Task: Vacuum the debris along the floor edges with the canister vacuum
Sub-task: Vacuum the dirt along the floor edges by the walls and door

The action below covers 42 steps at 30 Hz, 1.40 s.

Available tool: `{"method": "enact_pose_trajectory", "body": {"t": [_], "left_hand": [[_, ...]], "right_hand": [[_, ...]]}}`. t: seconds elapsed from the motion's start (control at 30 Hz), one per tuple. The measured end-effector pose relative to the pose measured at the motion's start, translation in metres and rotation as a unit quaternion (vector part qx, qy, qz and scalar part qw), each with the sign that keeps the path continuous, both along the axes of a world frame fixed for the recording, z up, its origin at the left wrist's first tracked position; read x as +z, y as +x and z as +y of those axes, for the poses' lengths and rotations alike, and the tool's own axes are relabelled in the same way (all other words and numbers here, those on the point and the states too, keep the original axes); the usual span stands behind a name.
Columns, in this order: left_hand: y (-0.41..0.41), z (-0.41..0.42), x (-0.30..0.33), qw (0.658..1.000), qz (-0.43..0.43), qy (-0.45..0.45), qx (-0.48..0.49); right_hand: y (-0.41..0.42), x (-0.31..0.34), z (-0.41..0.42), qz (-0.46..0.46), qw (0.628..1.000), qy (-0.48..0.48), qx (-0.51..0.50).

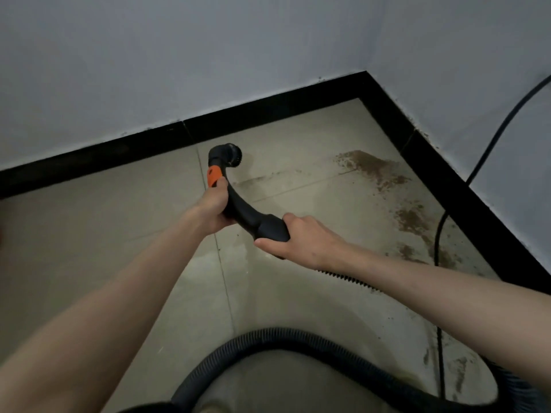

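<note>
Both hands are on the black curved wand, held up over the tile floor near the room corner. Left hand is wrapped around the upper bend, thumb right at the orange band. Right hand grips the fatter lower end, where the ribbed hose joins on; the hose goes under the right forearm and loops across the bottom of the view. The round brush head on the tip points toward the black baseboard, close to it, can't tell if it's touching the floor. The brown debris sits in patches along the right-hand baseboard, well off to the right of the brush. A thin black cord hangs down the right wall and runs over the dirt. No brand or writing readable anywhere.
</note>
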State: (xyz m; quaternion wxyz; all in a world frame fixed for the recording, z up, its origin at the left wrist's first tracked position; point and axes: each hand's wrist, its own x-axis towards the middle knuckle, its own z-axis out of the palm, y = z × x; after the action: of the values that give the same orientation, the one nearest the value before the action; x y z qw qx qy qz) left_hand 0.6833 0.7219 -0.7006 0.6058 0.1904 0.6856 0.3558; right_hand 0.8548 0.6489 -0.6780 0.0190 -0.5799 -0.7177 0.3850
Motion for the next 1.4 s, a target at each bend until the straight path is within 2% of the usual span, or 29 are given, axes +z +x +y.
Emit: {"method": "enact_pose_trajectory", "body": {"t": [0.17,0.37,0.77,1.4], "left_hand": [[-0.020,-0.047,-0.019,0.998,-0.012,-0.026,0.061],[-0.023,-0.069,-0.056,0.993,-0.039,-0.052,0.099],[-0.018,-0.059,-0.071,0.995,-0.017,-0.048,0.082],[0.019,-0.022,-0.064,0.999,0.016,-0.041,0.010]], "right_hand": [[-0.017,-0.007,-0.024,-0.042,0.997,-0.017,0.063],[-0.019,-0.024,-0.034,-0.082,0.992,-0.032,0.085],[-0.016,-0.039,-0.034,-0.089,0.993,-0.039,0.067],[0.014,-0.053,-0.017,-0.023,0.999,-0.040,-0.009]]}}
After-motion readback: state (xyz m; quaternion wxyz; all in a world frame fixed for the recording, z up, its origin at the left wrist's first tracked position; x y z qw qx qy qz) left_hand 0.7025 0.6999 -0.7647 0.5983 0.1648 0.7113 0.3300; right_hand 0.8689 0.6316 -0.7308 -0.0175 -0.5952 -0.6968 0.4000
